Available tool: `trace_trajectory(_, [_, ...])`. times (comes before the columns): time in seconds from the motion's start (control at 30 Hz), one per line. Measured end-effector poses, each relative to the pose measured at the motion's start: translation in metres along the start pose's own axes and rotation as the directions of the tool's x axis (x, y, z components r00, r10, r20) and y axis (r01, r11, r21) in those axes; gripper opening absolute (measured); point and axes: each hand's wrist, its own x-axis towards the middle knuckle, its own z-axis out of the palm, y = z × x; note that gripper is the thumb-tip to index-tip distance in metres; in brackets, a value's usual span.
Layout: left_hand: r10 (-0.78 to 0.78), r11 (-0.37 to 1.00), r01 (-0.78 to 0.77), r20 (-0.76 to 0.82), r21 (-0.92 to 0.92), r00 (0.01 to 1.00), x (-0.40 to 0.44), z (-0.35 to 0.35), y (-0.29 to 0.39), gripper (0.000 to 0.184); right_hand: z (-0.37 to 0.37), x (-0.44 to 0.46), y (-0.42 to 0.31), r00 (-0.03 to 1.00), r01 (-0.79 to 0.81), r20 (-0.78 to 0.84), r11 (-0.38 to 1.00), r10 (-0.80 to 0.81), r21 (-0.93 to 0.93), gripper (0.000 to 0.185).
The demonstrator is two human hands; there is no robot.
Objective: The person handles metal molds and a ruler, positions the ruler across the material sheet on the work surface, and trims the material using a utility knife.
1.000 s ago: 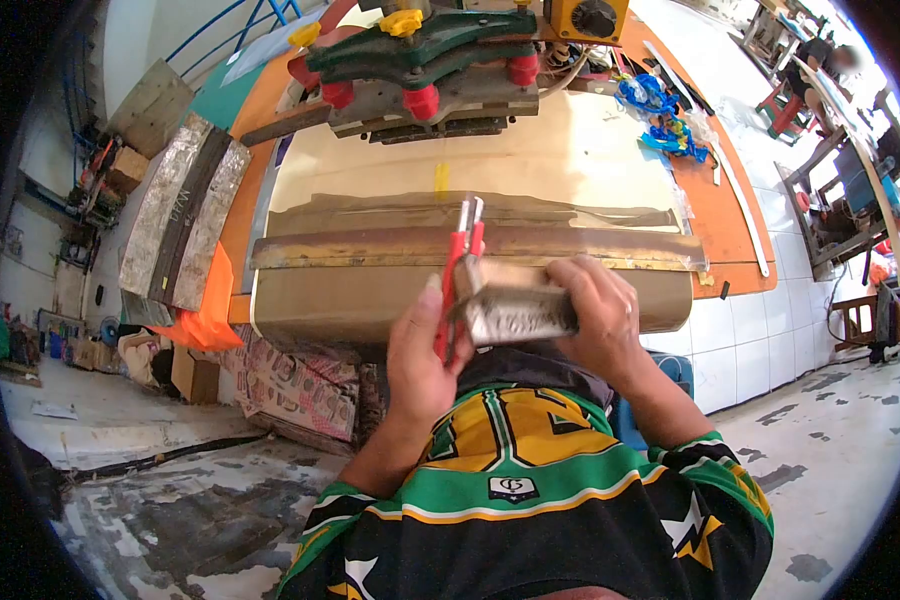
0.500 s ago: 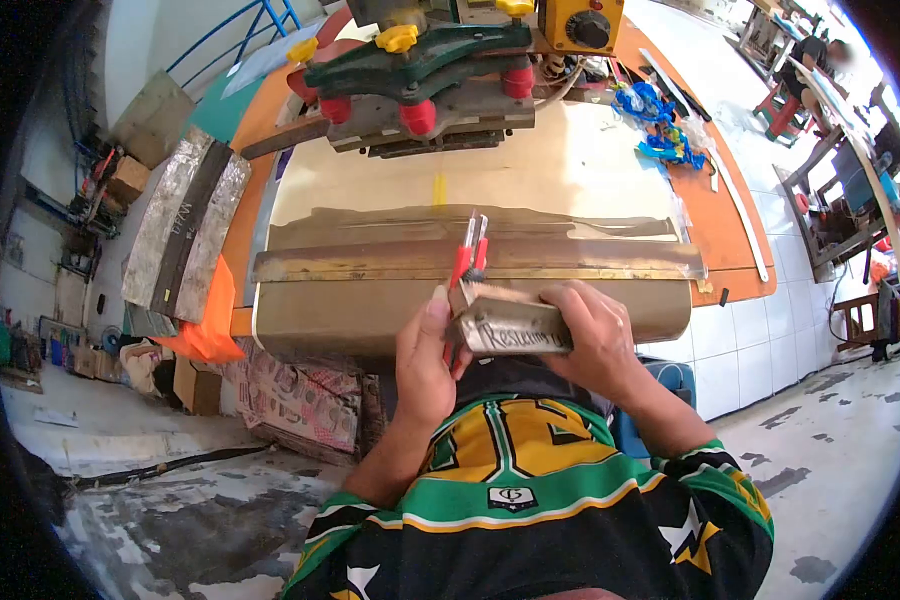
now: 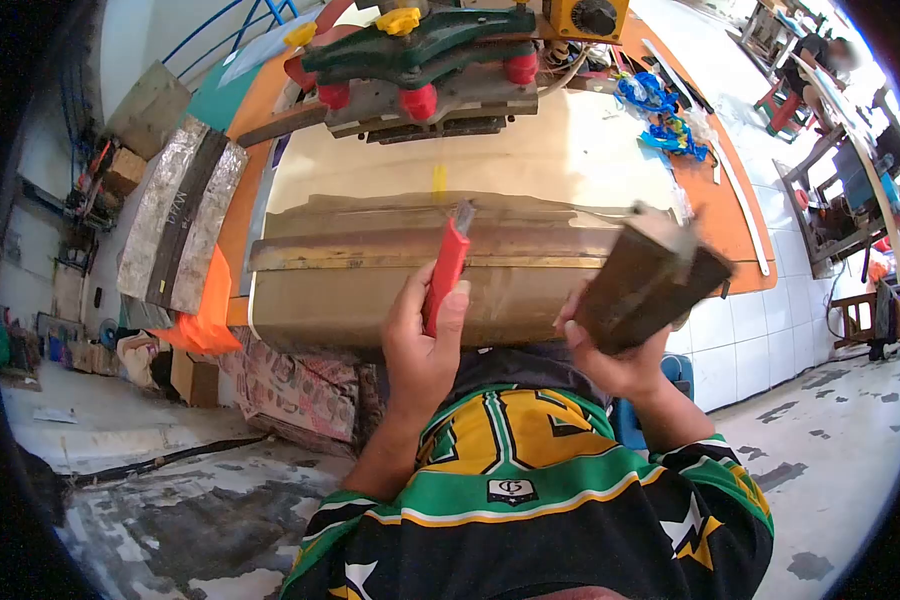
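well, red tool [image 3: 446, 278] in left hand [image 3: 423, 342]

Red tool [image 3: 448, 268] in left hand [image 3: 422, 338], block [image 3: 625, 290] (tilted) in right hand [image 3: 625, 368]

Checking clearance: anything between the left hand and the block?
Nothing visible in the gap. The left hand grips a red cutter; the right hand holds the block, fingers at its near-left corner.

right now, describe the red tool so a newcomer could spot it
Find the orange table below the green press frame. By its near edge, the left hand grips the red tool, pointing away from the body. Unlike the bulky dark block in the right hand, it is slim and bright red with a metal end.
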Motion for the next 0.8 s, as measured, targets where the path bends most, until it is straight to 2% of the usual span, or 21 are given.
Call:
trace_trajectory(0.07, [0.133, 0.956, -0.138, 0.036, 0.261, 0.99, 0.003, -0.004, 0.001, 0.024, 0.003, -0.006, 0.002, 0.998, 0.037, -0.05, 0.997, -0.034, 0.072, 0.046])
trace_trajectory(0.1, [0.134, 0.955, -0.138, 0.034, 0.261, 0.99, 0.004, -0.006, 0.0, 0.024, 0.004, -0.007, 0.002, 0.992, 0.083, -0.107, 0.987, -0.068, 0.138, 0.051])
trace_trajectory(0.13, [0.078, 0.964, -0.084, 0.033, 0.254, 0.996, 0.004, -0.007, -0.001, 0.023, 0.002, -0.006, -0.004, 0.997, 0.059, -0.057, 0.978, -0.049, 0.199, 0.058])
trace_trajectory(0.17, [0.023, 0.969, -0.031, 0.034, 0.246, 0.999, 0.005, -0.008, -0.002, 0.022, -0.002, -0.005, -0.008, 0.997, 0.061, -0.057, 0.978, -0.051, 0.199, 0.058])
trace_trajectory(0.2, [0.026, 0.969, -0.034, 0.035, 0.245, 0.999, 0.005, -0.009, -0.002, 0.022, -0.006, -0.004, -0.011, 0.997, 0.081, 0.011, 0.994, -0.082, 0.07, 0.058])
trace_trajectory(0.27, [-0.067, 0.978, 0.056, 0.051, 0.202, 0.996, 0.005, -0.01, -0.001, 0.024, -0.005, -0.003, -0.011, 0.993, 0.114, 0.038, 0.993, -0.115, 0.018, 0.059])
trace_trajectory(0.3, [-0.067, 0.978, 0.056, 0.05, 0.202, 0.996, 0.006, -0.01, 0.001, 0.024, -0.005, -0.003, -0.011, 0.99, 0.131, 0.051, 0.991, -0.131, -0.008, 0.059])
trace_trajectory(0.37, [-0.242, 0.956, 0.262, 0.145, -0.135, 0.959, 0.006, -0.008, 0.006, 0.029, -0.004, -0.002, -0.01, 0.979, 0.205, -0.017, 0.977, -0.205, 0.05, 0.058])
trace_trajectory(0.4, [-0.244, 0.955, 0.264, 0.144, -0.135, 0.959, 0.004, -0.008, 0.006, 0.029, -0.004, -0.004, -0.009, 0.973, 0.23, -0.04, 0.971, -0.227, 0.069, 0.058])
trace_trajectory(0.47, [-0.203, 0.95, 0.251, 0.243, -0.184, 0.949, 0.003, -0.006, 0.007, 0.031, -0.006, -0.013, 0.01, 0.997, -0.029, 0.06, 0.98, 0.042, -0.199, 0.055])
trace_trajectory(0.53, [-0.172, 0.957, 0.228, 0.28, -0.178, 0.944, -0.005, -0.01, 0.024, 0.031, -0.003, 0.005, -0.004, 0.996, -0.023, 0.059, 0.794, 0.073, -0.607, 0.055])
trace_trajectory(0.57, [-0.157, 0.962, 0.218, 0.32, -0.165, 0.934, -0.01, -0.013, 0.03, 0.031, -0.002, 0.005, -0.004, 0.995, -0.029, 0.055, 0.796, 0.079, -0.605, 0.055])
trace_trajectory(0.6, [-0.133, 0.985, 0.158, 0.274, -0.071, 0.952, -0.007, -0.014, 0.026, 0.029, 0.0, 0.004, -0.005, 0.982, -0.098, 0.071, 0.802, 0.172, -0.59, 0.065])
trace_trajectory(0.63, [-0.124, 0.986, 0.149, 0.273, -0.073, 0.954, -0.001, -0.015, 0.017, 0.029, -0.001, 0.008, -0.004, 0.963, -0.151, 0.096, 0.802, 0.251, -0.578, 0.076])
trace_trajectory(0.67, [-0.131, 0.991, 0.134, 0.214, 0.003, 0.968, 0.004, -0.017, 0.006, 0.027, -0.005, 0.008, -0.003, 0.917, -0.298, 0.115, 0.848, 0.382, -0.437, 0.079])
trace_trajectory(0.7, [-0.152, 0.986, 0.14, 0.158, 0.086, 0.976, 0.003, -0.02, -0.002, 0.026, -0.007, -0.002, 0.002, 0.913, -0.305, 0.121, 0.848, 0.39, -0.433, 0.079])
trace_trajectory(0.73, [-0.136, 0.989, 0.126, 0.147, 0.075, 0.98, 0.007, -0.019, -0.005, 0.023, -0.008, -0.015, 0.007, 0.964, -0.223, 0.069, 0.921, 0.257, -0.319, 0.063])
trace_trajectory(0.77, [-0.137, 0.989, 0.127, 0.146, 0.076, 0.98, 0.007, -0.019, -0.005, 0.023, -0.01, -0.02, 0.008, 0.99, -0.129, 0.029, 0.96, 0.14, -0.247, 0.061])
trace_trajectory(0.8, [-0.139, 0.988, 0.126, 0.148, 0.093, 0.979, 0.009, -0.018, -0.005, 0.023, -0.007, -0.011, -0.005, 0.998, 0.05, 0.037, 0.975, -0.043, -0.214, 0.059])
